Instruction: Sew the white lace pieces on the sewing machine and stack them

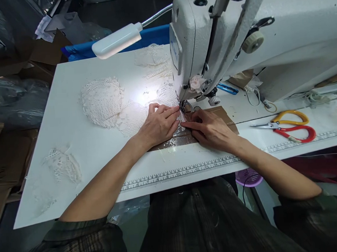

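Okay so closest to me, bottom of the frame, it's a dark plaid shirt [199, 219], then a ruler strip [185, 173] running along the front edge of the white table [62, 117]. Both hands are just past that, mid-frame. The left hand [162, 122] is palm down, fingers half bent and bunched, resting on white lace [182, 118]. The right hand [207, 127] has its index stretched out to the lace edge, other fingers curled under. Can't tell if either one's actually pinching.

The visible bit of lace sits right between the fingertips, running up to the presser foot [181, 106]. Left hand covers more of it, so it's the nearer one; its full long axis is hidden from me. A shiny brown sheet [222, 119] lies underneath.

What's in the way is the sewing machine [184, 41], head looming right above those fingers. Red-and-yellow scissors [276, 125] are well apart at right, a lace scrap [64, 164] lower left. Farther up there's a lace heap [102, 101] left of center, a blue-handled tool [227, 88] right of the needle, a lit lamp [117, 41], then cardboard boxes [43, 57] upper left.
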A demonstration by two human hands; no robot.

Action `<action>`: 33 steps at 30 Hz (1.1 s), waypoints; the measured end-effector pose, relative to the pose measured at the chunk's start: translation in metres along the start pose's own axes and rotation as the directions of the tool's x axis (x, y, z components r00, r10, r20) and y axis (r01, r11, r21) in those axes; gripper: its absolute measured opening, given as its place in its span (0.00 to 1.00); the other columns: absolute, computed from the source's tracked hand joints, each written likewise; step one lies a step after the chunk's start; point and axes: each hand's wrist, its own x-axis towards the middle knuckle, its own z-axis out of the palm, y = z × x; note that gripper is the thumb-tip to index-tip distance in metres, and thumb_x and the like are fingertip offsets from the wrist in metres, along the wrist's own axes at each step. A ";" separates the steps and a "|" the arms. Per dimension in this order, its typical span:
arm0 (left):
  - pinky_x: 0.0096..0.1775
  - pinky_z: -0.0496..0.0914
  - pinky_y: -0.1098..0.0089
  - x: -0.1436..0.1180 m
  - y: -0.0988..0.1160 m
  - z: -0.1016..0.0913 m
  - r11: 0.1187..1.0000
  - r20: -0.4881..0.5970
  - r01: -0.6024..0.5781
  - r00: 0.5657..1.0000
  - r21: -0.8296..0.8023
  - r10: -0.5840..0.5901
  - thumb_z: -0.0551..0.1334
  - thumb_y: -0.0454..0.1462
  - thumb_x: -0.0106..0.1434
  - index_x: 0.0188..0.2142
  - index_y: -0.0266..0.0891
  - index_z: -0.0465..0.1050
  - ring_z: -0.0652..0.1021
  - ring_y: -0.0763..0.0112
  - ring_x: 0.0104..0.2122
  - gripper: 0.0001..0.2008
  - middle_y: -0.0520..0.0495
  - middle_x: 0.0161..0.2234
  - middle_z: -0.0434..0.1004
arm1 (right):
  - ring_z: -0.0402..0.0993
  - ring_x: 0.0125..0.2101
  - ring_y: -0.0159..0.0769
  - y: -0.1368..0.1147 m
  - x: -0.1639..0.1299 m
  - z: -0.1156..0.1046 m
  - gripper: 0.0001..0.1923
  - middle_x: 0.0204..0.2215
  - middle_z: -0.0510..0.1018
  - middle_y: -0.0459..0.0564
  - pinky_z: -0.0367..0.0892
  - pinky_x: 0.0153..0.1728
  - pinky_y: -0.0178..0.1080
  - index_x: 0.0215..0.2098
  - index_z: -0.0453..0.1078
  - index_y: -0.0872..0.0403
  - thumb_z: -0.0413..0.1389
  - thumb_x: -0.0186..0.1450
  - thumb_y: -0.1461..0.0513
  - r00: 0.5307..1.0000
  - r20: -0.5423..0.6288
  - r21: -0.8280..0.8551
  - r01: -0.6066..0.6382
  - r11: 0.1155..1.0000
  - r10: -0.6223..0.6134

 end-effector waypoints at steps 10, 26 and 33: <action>0.55 0.67 0.49 -0.001 -0.002 -0.001 0.999 0.022 -0.012 1.000 -0.035 0.012 0.51 0.38 0.73 0.54 0.41 0.73 0.75 0.58 0.53 0.17 0.43 0.58 0.75 | 0.67 0.40 0.41 0.001 0.000 0.004 0.20 0.42 0.69 0.55 0.67 0.41 0.45 0.53 0.77 0.46 0.48 0.70 0.63 0.998 -0.038 0.059 -0.044 0.997 0.046; 0.61 0.59 0.37 0.000 0.003 -0.001 0.994 0.026 -0.041 0.999 0.104 0.039 0.52 0.36 0.72 0.55 0.39 0.73 0.75 0.55 0.53 0.17 0.41 0.57 0.75 | 0.68 0.40 0.40 0.003 0.001 0.006 0.19 0.41 0.70 0.54 0.68 0.41 0.44 0.52 0.78 0.45 0.48 0.70 0.63 0.997 -0.048 0.091 -0.050 0.995 0.054; 0.58 0.64 0.43 0.002 0.003 0.000 0.987 0.042 -0.040 0.999 0.154 0.034 0.53 0.36 0.72 0.54 0.39 0.74 0.76 0.55 0.50 0.16 0.42 0.58 0.74 | 0.68 0.40 0.40 0.004 0.002 0.004 0.19 0.41 0.69 0.54 0.68 0.41 0.43 0.53 0.77 0.46 0.48 0.70 0.63 0.999 -0.032 0.087 -0.030 0.996 0.033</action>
